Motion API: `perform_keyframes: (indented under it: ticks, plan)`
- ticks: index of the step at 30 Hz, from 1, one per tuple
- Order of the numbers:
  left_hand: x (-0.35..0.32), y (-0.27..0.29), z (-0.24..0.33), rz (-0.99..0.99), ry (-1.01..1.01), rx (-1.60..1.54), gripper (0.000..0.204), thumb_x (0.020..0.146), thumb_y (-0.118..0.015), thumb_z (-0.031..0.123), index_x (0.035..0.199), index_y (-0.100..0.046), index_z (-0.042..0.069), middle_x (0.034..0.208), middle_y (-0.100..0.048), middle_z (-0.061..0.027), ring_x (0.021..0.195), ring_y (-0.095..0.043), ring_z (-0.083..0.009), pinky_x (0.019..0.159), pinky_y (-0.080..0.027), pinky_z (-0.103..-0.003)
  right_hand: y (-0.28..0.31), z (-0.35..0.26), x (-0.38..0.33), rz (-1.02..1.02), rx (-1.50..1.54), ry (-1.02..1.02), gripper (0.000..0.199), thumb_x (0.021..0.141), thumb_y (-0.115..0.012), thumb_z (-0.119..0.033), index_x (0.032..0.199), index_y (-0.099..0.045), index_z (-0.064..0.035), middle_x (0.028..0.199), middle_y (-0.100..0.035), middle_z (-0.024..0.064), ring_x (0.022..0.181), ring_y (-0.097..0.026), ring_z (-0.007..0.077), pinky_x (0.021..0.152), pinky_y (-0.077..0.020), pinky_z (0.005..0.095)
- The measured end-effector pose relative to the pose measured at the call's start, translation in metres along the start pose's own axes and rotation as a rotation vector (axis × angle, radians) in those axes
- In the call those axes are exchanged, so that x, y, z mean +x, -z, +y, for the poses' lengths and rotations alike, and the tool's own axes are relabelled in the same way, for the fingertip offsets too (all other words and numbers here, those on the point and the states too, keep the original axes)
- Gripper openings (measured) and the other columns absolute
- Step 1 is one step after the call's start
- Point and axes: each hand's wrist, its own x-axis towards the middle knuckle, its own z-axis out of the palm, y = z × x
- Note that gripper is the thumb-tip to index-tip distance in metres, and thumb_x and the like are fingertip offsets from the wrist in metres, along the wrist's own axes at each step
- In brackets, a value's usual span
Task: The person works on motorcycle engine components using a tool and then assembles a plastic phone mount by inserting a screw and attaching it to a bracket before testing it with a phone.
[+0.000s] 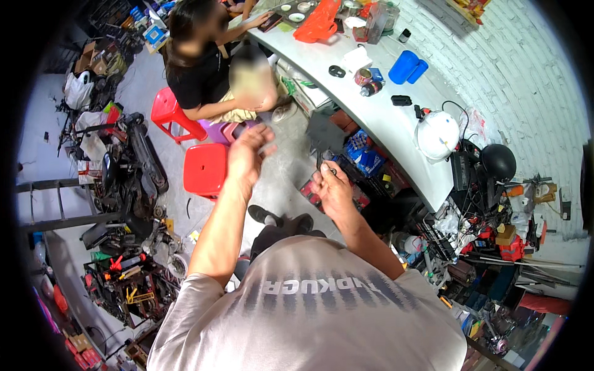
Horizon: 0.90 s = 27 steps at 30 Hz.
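My left hand (249, 156) is raised above the floor beside a red plastic stool (205, 169). Its fingers are slightly blurred and loosely apart, with nothing visible in them. My right hand (334, 187) is held up near the open shelf space under the white table. Its fingers and thumb are closed on a small dark object (319, 164) with a narrow end sticking up. Too little of that object shows to tell its kind. The two hands are apart, at about chest height.
A person (195, 68) in a black top sits ahead on the left, by another red stool (167, 110). The white table (396, 130) runs along the right with blue cups (405, 67), a white helmet (437, 135) and an orange bag (317, 23). Piled parts (117, 161) line the left.
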Motion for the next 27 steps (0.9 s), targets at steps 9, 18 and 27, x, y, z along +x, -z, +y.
perform_keyframes:
  ticks: [9, 18, 27]
  plan:
    - [-0.024, -0.063, -0.047, -0.126, 0.143, 0.176, 0.015, 0.104, -0.050, 0.006, 0.109, -0.063, 0.002, 0.087, -0.068, -0.0084, 0.065, -0.061, -0.0145, 0.056, -0.050, -0.028, -0.014, 0.034, 0.002, -0.088, -0.757, 0.183, 0.017, 0.102, -0.062, -0.011, 0.116, -0.066, -0.0019, 0.076, -0.068, 0.0029, 0.058, -0.060, 0.0108, 0.056, -0.0500, 0.0275]
    - [-0.006, -0.010, -0.007, -0.412, 0.135, 0.334, 0.013, 0.092, -0.051, 0.007, 0.091, -0.063, 0.003, 0.068, -0.058, -0.0040, 0.048, -0.048, -0.0104, 0.042, -0.040, -0.027, -0.014, -0.067, 0.010, -0.042, -0.723, 0.198, 0.031, 0.101, -0.063, -0.021, 0.125, -0.063, -0.0019, 0.100, -0.070, 0.0053, 0.080, -0.063, 0.0101, 0.072, -0.0501, 0.0248]
    - [-0.021, -0.021, 0.007, -0.457, -0.007, 0.392, 0.017, 0.091, -0.050, 0.008, 0.085, -0.065, 0.003, 0.063, -0.057, -0.0021, 0.050, -0.048, -0.0088, 0.047, -0.038, -0.025, -0.049, -0.077, 0.010, -0.195, -0.589, 0.243, 0.038, 0.096, -0.069, -0.015, 0.130, -0.060, 0.0010, 0.109, -0.069, 0.0055, 0.092, -0.063, 0.0102, 0.081, -0.0504, 0.0277]
